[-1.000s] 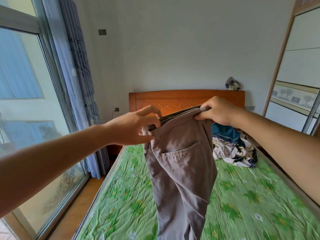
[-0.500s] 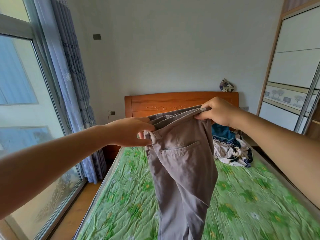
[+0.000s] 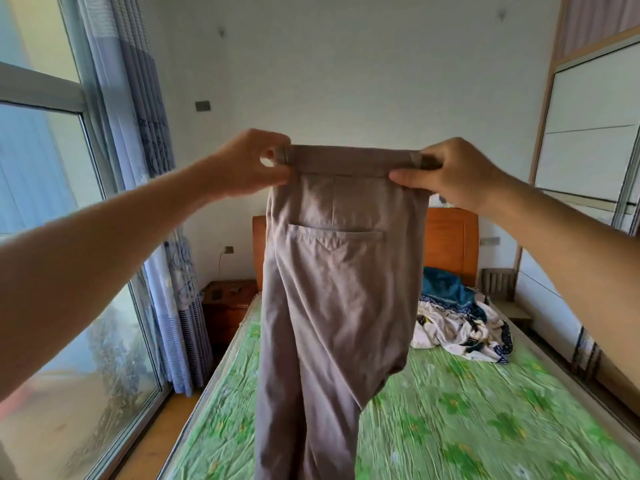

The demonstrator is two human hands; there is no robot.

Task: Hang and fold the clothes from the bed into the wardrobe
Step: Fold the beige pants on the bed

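Window and blue-patterned curtain left of the bed. Dark wooden cabinet just beside the bed's head, left side.

Left hand raised over the bed. Fingers curled, with the thumb beneath, pinching the left end of the waistband.

Trousers: grey-brown, held up in the air over the bed. They are on its left half and touch nothing but the two hands, as far as the frame shows. Waistband pulled level and taut between the hands. Back pocket faces the camera. Legs hang straight down together and run out of the bottom edge, so the hems are not seen.

Right hand also up over the bed, level with the left one. Thumb pressed on the front under the waistband, fingers wrapped round its right end.

Bed has a green flowered sheet, wrinkled, and an orange wooden headboard. Heap of clothes lies on the bed near the headboard, right side: blue on top, white patterned cloth below.

Wardrobe right of the bed, with pale sliding panels.
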